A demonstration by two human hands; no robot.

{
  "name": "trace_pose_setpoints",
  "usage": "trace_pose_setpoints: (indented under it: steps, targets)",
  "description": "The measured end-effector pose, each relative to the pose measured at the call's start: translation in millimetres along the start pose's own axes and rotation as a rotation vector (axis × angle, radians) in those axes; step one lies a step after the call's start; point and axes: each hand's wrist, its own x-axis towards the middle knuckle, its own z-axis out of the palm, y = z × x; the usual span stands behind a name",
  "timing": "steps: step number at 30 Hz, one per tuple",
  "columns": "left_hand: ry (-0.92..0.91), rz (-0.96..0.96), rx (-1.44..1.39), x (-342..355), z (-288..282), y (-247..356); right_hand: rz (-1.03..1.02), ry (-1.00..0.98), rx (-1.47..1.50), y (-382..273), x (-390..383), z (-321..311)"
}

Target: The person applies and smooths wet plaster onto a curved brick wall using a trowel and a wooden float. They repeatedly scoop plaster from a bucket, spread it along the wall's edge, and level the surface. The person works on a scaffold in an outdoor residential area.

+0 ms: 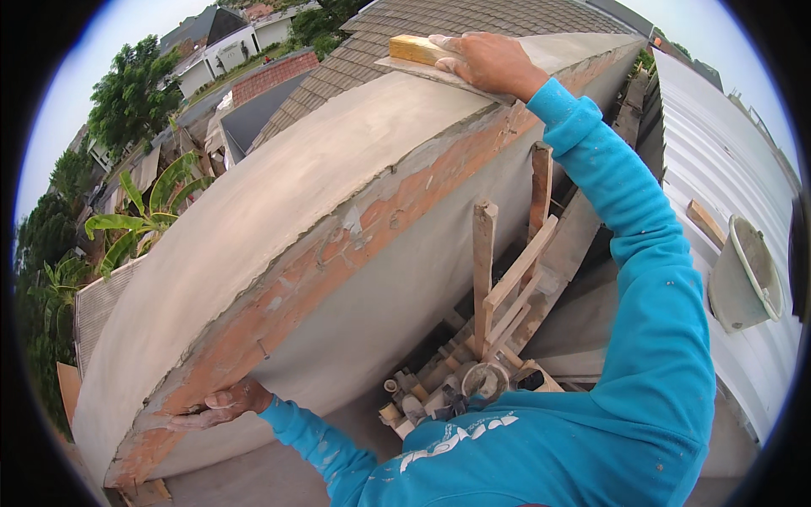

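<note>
My right hand [498, 64], arm stretched far forward, is closed around the yellowish wooden handle of a plastering float [414, 49]. The float's thin flat plate lies on the grey plastered face [304, 169] of a wall, close to its edge. Along that edge runs a strip of bare reddish brick [338, 249] with patches of mortar. Nearer and to the left, my left hand [224, 406] lies on the brick strip with its fingers stretched out, holding nothing. Pale dust or mortar coats the fingers of both hands.
Wooden posts [483, 270] and rails stand beside the wall, right of centre. Below me is a cluttered spot with a round container [486, 380]. A mortar-stained bucket [745, 275] sits on the corrugated metal roof [705, 144] at right. Tiled roofing [380, 46] lies beyond the wall.
</note>
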Motion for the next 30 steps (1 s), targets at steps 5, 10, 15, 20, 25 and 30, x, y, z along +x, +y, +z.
trace_pose_setpoints:
  steps: [5,10,15,20,25,30]
  targets:
    - [-0.015,-0.058,0.013,-4.4,-0.1,2.1,0.306,-0.156,-0.167,147.2,8.1,55.7]
    - [0.011,0.402,0.273,1.9,1.7,-3.9,0.46,-0.285,-0.255,211.0,12.6,72.2]
    - [-0.016,0.323,0.225,-10.7,2.0,-10.4,0.316,-0.206,-0.16,173.1,13.2,63.3]
    - [-0.03,0.04,0.024,-2.2,-1.2,2.2,0.072,-0.188,-0.159,29.8,19.8,13.7]
    - [-0.053,-0.144,-0.147,-0.1,0.0,7.9,-0.109,-0.081,-0.017,-96.2,6.8,-45.9]
    - [-0.05,-0.185,-0.248,-3.9,-2.2,-9.3,-0.292,-0.043,0.126,-231.3,7.9,-98.3]
